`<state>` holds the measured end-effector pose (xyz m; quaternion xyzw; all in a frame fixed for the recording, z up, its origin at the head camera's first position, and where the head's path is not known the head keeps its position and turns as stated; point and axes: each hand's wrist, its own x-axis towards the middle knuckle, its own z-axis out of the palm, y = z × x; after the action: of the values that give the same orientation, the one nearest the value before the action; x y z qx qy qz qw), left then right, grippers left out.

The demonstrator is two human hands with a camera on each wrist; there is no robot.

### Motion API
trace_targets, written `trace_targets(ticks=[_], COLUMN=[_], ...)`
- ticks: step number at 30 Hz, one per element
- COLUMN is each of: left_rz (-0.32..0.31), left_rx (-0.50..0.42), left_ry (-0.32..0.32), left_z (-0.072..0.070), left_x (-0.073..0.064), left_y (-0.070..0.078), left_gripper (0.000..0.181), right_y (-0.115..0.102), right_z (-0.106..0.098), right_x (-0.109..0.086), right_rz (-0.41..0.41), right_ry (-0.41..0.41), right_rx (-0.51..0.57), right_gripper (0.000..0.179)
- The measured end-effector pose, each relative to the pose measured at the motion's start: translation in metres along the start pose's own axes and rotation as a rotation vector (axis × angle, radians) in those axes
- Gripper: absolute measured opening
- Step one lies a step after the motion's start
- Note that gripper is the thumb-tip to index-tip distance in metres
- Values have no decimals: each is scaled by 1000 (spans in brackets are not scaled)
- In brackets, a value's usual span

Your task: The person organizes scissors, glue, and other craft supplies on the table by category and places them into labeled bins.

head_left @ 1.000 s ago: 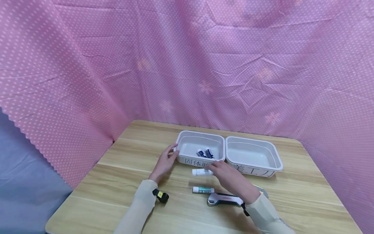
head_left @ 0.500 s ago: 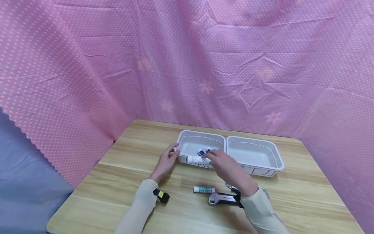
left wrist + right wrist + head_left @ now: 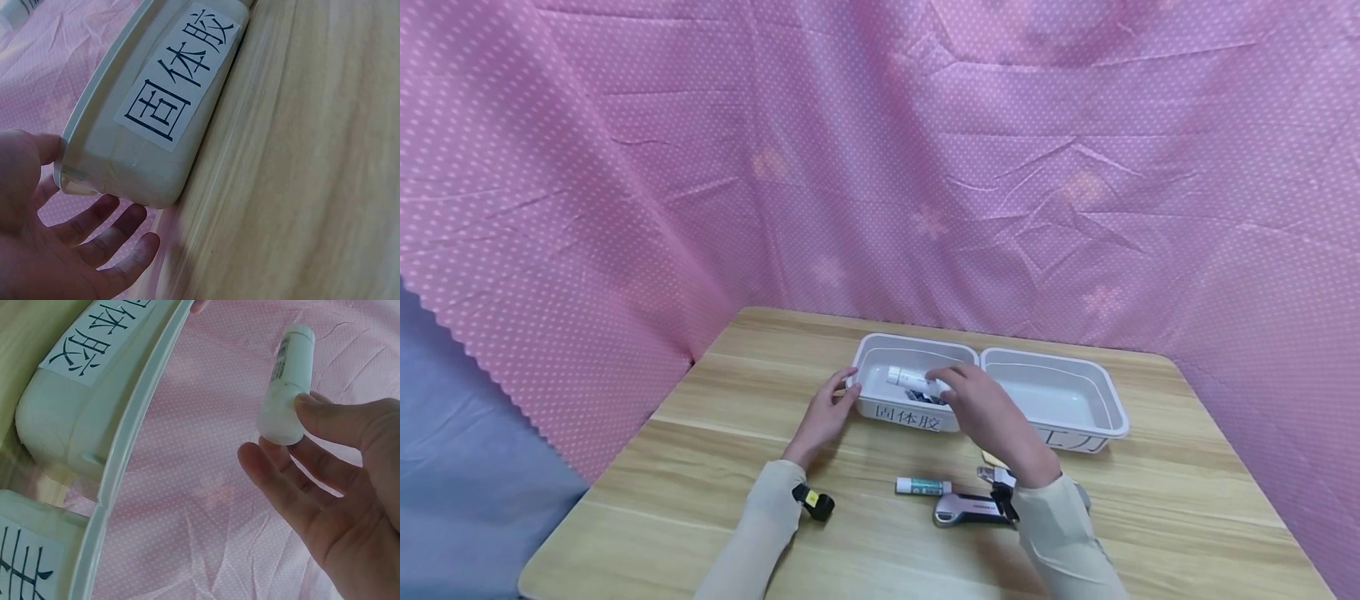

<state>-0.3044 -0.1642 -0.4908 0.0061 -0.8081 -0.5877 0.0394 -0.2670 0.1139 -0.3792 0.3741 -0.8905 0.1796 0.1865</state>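
My right hand pinches a white glue stick by one end, thumb against fingers. The glue stick is held over the left white plastic bin, and its other end points left. In the right wrist view, the white glue stick shows its printed side, above the bin's rim. Dark blue glue sticks lie inside that bin, partly covered by the held one. At the bin's left corner my left hand holds the rim, with the thumb over the edge and the other fingers spread beneath.
A second white bin with a lettered label stands against the first on the right. Nearer me lie a green-and-white glue stick and a grey-and-black tool handle; my right forearm hides other items beside them. A pink dotted cloth hangs behind the table.
The right hand has lifted the white glue stick from in front of the left bin, past its front wall, to above its inside. The left hand has stayed at the bin's corner.
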Motion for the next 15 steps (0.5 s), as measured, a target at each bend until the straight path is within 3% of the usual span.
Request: trace_targets(ticks=[9, 15], left_rz=[-3, 8], left_rx=[6, 7], left_ry=[3, 1], left_z=[-2, -1], left_x=[-1, -1], left_y=[0, 1], left_gripper=[49, 49], right_y=[6, 7], right_z=[11, 16], right_x=[2, 3], right_rz=[92, 146], right_ry=[37, 44], right_rx=[111, 125], right_gripper=[35, 34])
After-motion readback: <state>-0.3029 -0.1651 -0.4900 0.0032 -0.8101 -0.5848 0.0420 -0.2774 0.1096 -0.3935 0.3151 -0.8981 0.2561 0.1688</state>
